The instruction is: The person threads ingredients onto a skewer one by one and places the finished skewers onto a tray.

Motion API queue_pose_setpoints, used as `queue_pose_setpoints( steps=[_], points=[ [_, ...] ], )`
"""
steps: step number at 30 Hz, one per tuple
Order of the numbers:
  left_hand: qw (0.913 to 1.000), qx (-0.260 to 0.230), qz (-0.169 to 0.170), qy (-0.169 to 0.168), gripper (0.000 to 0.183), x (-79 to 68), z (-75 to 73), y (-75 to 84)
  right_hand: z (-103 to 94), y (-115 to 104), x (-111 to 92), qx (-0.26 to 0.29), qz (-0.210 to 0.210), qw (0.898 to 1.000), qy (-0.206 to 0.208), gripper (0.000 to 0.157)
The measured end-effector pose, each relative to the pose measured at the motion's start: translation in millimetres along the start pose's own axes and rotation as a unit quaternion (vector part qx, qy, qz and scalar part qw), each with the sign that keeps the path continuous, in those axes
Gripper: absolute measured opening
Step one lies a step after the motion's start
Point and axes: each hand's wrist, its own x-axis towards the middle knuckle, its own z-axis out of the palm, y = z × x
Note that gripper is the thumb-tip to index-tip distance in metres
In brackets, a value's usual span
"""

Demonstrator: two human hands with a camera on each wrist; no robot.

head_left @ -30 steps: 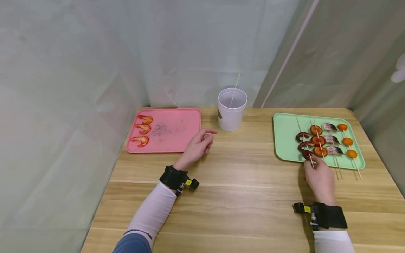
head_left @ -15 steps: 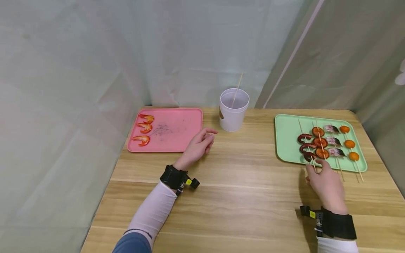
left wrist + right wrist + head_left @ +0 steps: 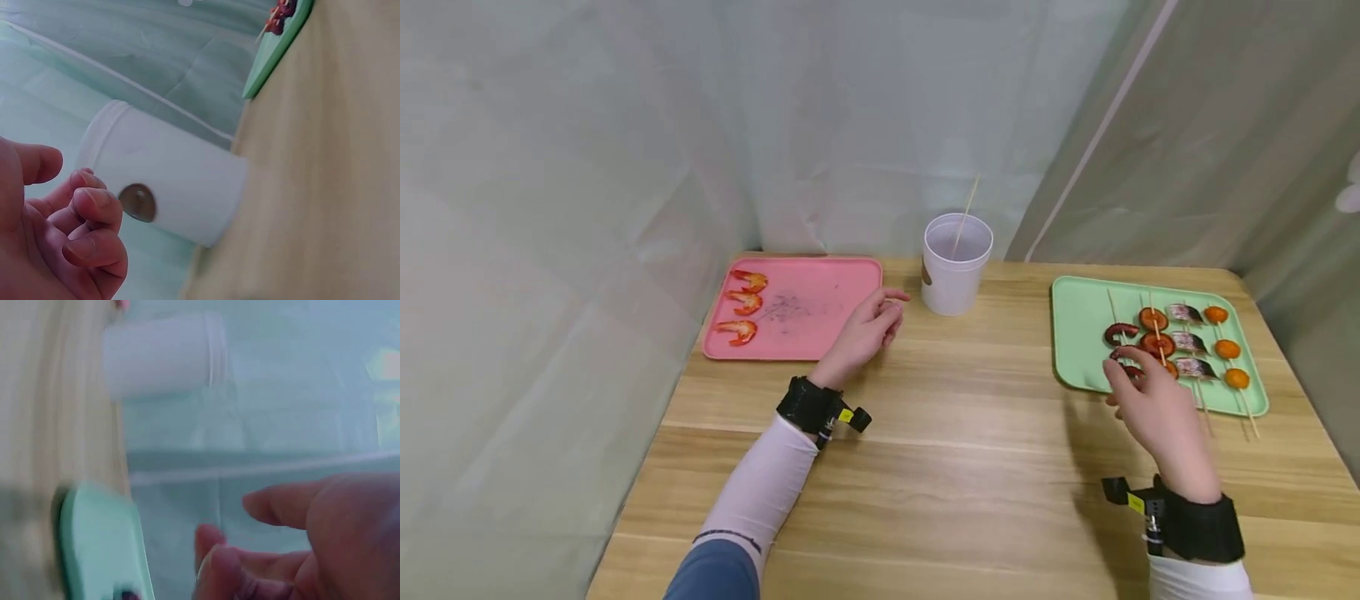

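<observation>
My right hand (image 3: 1157, 408) hovers over the front edge of the green tray (image 3: 1075, 325), fingers loosely bent and holding nothing. In the right wrist view, a gap shows between its thumb and fingers. Beneath it, partly covered, lies a skewer of dark red octopus tentacles (image 3: 1122, 333). Beside that are skewers of brown-red round slices (image 3: 1156, 343), silvery fish pieces (image 3: 1187, 342) and orange balls (image 3: 1227, 349). My left hand (image 3: 861, 333) stays near the right side of the pink tray (image 3: 842, 346), relaxed, with nothing in it.
Three shrimp pieces (image 3: 737, 332) line the pink tray's left side. At the back of the wooden table (image 3: 970, 467) stands a white bucket (image 3: 951, 287) with one thin stick (image 3: 972, 196) leaning in it. Pale curtains (image 3: 880, 125) hang behind.
My right hand has let go of the tentacle skewer's stick, drawn back a little, then lifted above it. The left hand has barely moved.
</observation>
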Motion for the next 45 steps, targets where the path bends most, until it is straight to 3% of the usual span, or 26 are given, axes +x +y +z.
queue_pose_setpoints(
  steps=[6,10,13,15,18,22,25,28,32,37,45],
  points=[
    [0.9986,0.002,0.014,0.051,0.032,49.5,-11.2,31.7,24.6,-54,50,0.127,-0.05,0.99,-0.041,0.071],
    [0.9923,0.034,0.048,0.109,0.03,89.9,-13.0,57.2,41.7,-96,95,0.25,-0.045,0.965,-0.062,0.075],
    [0.9827,0.113,0.067,0.131,0.031,119.3,-8.6,73.4,52.3,-125,128,0.307,-0.039,0.949,-0.053,0.075],
    [0.9748,0.174,0.075,0.118,0.032,135.4,-4.0,82.7,59.8,-139,145,0.302,-0.045,0.951,-0.038,0.073],
    [0.9648,0.241,0.079,0.068,0.036,152.5,4.8,94.1,72.3,-152,163,0.243,-0.068,0.968,-0.013,0.069],
    [0.9622,0.265,0.06,0.003,0.041,164.9,18.1,102.2,86.8,-159,174,0.155,-0.105,0.982,0.019,0.061],
    [0.961,0.272,0.05,-0.007,0.041,170.4,26.3,101.9,94.9,-160,177,0.14,-0.115,0.983,0.033,0.056],
    [0.9592,0.278,0.053,0.002,0.04,173.8,30.5,96.5,101.4,-161,178,0.133,-0.119,0.983,0.047,0.052],
    [0.9632,0.261,0.06,0.023,0.035,176.3,31.7,85.7,106.5,-165,178,0.118,-0.125,0.983,0.063,0.051],
    [0.9671,0.24,0.064,0.055,0.028,177.2,29.1,77.6,107.4,-169,177,0.118,-0.127,0.983,0.054,0.05],
    [0.9581,0.267,0.066,0.08,0.024,175.0,24.8,83.6,105.1,-170,177,0.111,-0.123,0.985,0.051,0.053]
  ],
)
